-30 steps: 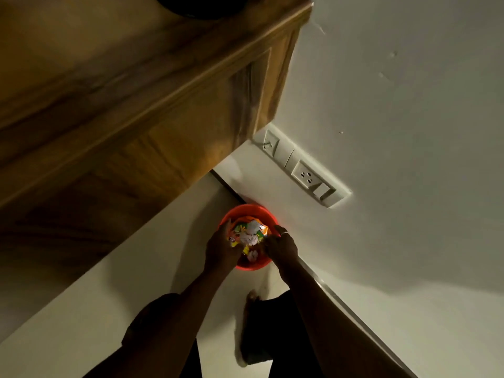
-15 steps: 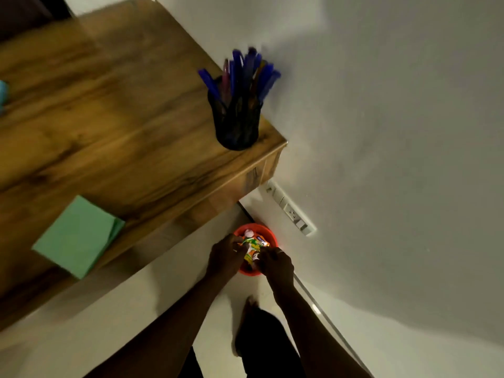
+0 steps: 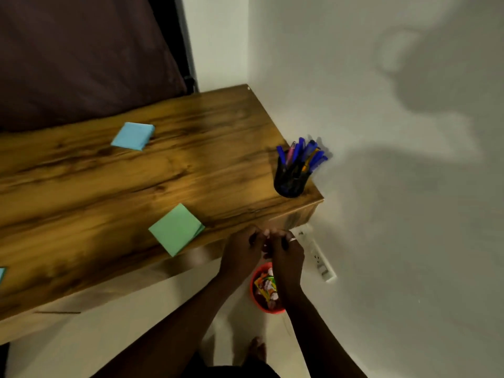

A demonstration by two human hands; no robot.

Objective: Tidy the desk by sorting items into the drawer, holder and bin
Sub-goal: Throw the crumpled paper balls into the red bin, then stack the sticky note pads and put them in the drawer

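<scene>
On grained wood [image 3: 114, 184]: square green pad [image 3: 176, 229].

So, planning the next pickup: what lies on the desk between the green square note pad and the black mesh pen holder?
Nothing: the head view shows bare wooden desktop between green pad and holder.

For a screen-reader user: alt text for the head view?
Both hands, left hand and right hand, meet at the wooden desk edge above an orange bin of wrappers; the desk holds a pen holder, green pad and blue pad.
</scene>
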